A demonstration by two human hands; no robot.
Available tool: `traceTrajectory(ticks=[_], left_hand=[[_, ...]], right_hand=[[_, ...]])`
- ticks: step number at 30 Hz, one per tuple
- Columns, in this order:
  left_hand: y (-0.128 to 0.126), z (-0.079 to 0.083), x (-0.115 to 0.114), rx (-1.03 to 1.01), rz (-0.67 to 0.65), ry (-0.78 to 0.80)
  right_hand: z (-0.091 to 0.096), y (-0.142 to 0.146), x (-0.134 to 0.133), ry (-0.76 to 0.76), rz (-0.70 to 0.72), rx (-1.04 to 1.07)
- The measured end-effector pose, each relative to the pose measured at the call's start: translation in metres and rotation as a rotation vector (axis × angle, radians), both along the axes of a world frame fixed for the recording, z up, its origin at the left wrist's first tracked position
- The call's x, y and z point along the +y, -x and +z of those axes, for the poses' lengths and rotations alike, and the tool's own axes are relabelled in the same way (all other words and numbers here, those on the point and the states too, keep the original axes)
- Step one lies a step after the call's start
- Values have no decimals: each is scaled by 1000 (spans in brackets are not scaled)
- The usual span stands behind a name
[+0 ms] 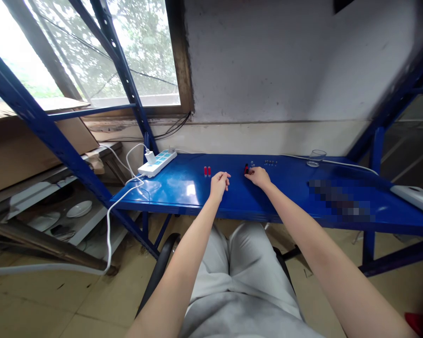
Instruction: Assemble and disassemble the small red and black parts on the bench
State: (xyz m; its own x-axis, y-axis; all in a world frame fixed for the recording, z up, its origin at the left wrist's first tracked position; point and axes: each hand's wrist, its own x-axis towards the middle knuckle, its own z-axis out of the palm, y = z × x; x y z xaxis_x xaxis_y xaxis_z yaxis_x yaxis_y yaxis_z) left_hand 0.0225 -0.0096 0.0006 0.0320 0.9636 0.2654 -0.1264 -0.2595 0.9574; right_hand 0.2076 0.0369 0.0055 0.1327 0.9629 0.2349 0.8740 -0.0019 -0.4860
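Observation:
My left hand (219, 182) rests on the blue metal table (183, 192) with its fingers curled and nothing visibly in them. Two small red pieces (207, 171) stand just left of it, a short gap away. My right hand (258, 176) lies further right, fingers pinched round a small dark and red piece (246, 169) at its fingertips. Behind that hand stands a row of several tiny dark pieces (270, 163).
A white power strip (157, 162) with a plugged charger and cable lies at the table's left back. A clear glass (316, 158) stands at the back right, and a white device (414, 197) sits at the right edge. Blue shelf struts rise on both sides.

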Motion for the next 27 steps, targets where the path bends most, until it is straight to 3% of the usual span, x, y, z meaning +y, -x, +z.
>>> traceTrajectory(ticks=[13,27], left_hand=[[0,2,-1,33,-8,13],[0,0,1,52,10,10]], right_hand=[[9,-22,5,217,-31,29],[1,-14,-10,65,-116,24]])
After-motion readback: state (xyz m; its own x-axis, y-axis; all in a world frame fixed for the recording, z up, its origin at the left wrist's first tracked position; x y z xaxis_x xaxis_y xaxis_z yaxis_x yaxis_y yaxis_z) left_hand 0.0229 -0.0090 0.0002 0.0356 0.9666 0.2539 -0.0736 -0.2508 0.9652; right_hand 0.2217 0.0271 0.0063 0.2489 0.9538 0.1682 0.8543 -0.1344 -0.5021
